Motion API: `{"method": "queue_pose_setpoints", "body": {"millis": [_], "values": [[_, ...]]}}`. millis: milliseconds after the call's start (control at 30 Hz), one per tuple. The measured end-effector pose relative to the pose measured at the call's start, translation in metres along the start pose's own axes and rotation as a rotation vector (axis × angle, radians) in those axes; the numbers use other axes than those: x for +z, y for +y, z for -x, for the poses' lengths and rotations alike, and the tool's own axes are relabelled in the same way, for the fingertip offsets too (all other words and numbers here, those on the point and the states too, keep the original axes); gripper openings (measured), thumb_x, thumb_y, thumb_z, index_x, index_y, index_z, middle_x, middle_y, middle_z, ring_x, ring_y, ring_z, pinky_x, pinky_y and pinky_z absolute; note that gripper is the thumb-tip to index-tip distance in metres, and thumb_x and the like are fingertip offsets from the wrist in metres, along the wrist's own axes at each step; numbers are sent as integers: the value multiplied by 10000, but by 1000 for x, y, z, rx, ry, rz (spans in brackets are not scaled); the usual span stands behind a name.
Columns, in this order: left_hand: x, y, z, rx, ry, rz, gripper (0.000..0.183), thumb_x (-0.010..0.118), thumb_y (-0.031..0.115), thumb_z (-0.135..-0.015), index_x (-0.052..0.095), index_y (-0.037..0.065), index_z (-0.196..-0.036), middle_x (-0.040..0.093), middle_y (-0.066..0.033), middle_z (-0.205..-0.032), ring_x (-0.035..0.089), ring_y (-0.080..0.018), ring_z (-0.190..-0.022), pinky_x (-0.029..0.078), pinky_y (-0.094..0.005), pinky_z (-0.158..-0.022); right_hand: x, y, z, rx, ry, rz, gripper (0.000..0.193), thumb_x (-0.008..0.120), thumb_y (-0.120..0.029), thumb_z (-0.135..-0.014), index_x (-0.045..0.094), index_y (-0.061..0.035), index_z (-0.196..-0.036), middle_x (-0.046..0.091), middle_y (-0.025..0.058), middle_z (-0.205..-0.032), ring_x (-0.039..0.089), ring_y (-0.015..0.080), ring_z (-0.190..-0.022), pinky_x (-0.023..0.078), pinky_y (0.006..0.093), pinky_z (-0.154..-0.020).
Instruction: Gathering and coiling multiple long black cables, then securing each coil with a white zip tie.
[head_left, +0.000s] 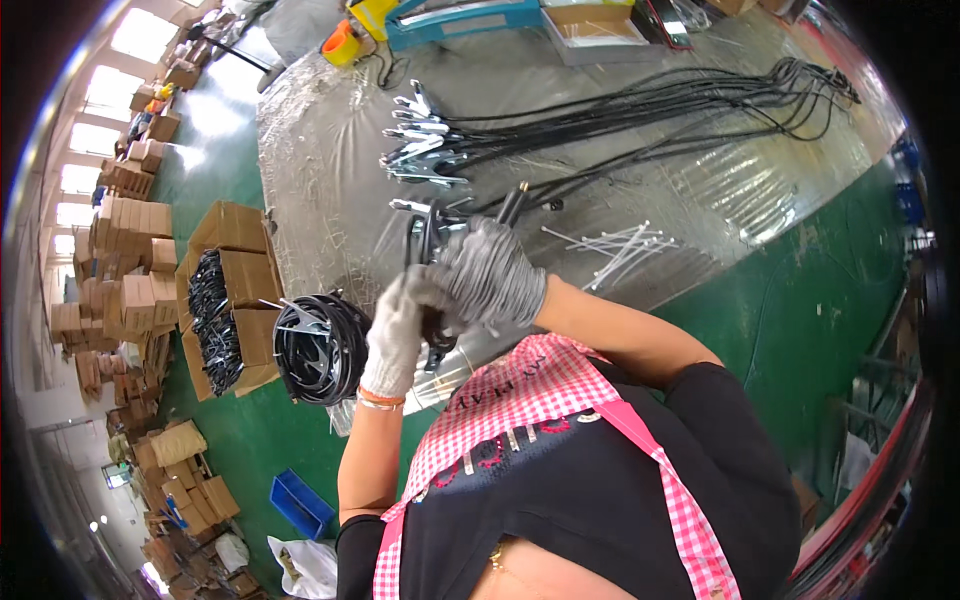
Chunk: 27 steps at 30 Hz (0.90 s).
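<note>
Both my hands wear knit gloves and meet at the near edge of the table. My left hand (397,340), in a pale glove, is closed at the fingertips on a bunched black cable (437,343). Beside it my right hand (492,275), in a grey striped glove, wraps round the same bunch; its fingers partly hide the cable. A black cable end with a brass-coloured tip (514,203) sticks up past the right hand. Just beyond lie several silver spring clamps (425,140), joined to long black cables (620,112) that stretch to the right.
White cable ties (625,250) lie right of my hands. A coiled black cable bundle (322,350) sits at the table's left corner. Left of it, a cardboard box (245,270) holds black bundles. At the back are a blue tray (462,25), an open carton (597,35) and orange tape (341,45).
</note>
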<state>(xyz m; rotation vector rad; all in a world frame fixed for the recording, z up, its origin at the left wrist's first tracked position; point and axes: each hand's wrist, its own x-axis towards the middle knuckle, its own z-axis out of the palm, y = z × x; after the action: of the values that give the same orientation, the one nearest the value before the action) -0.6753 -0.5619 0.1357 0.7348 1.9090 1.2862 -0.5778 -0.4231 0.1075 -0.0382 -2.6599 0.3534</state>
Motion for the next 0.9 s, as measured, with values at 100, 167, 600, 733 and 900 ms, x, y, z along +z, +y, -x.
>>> {"method": "queue_pose_setpoints", "body": {"millis": [100,167,600,733,900], "values": [[-8,8,5,-275,113,483,396,538,369,-935,556,25,-740,453,1,-564,409,-96,-395,408,-221,-427,19,22,40,237,211,-5,309,528,-379,-876,623,-181,-1094,613,42,-1101,564,245,-1009,445,427,-784],[-9,-3,10,-254,130,472,412,561,390,-915,564,22,-730,471,-12,-556,417,-96,-381,339,-236,-391,47,19,57,182,31,90,307,568,-337,-850,624,-161,-1095,643,45,-1055,602,255,-957,467,421,-770],[19,-37,4,-355,34,449,320,587,330,-921,545,48,-777,375,57,-531,306,-52,-429,225,-250,-425,102,109,116,942,-405,276,362,668,-291,-754,634,-155,-1088,532,155,-1232,451,344,-1232,373,509,-1001],[18,-36,6,-377,38,445,309,576,325,-922,517,53,-788,336,53,-535,281,-67,-440,230,-256,-446,99,75,86,729,-166,256,240,667,-306,-772,652,-187,-980,598,67,-1040,543,277,-1041,416,473,-876],[17,-32,9,-389,52,303,353,568,360,-927,571,28,-806,429,36,-553,372,-64,-467,276,-250,-449,84,16,52,352,8,-183,260,682,-276,-726,614,-169,-953,618,30,-947,576,255,-950,402,445,-868]]}}
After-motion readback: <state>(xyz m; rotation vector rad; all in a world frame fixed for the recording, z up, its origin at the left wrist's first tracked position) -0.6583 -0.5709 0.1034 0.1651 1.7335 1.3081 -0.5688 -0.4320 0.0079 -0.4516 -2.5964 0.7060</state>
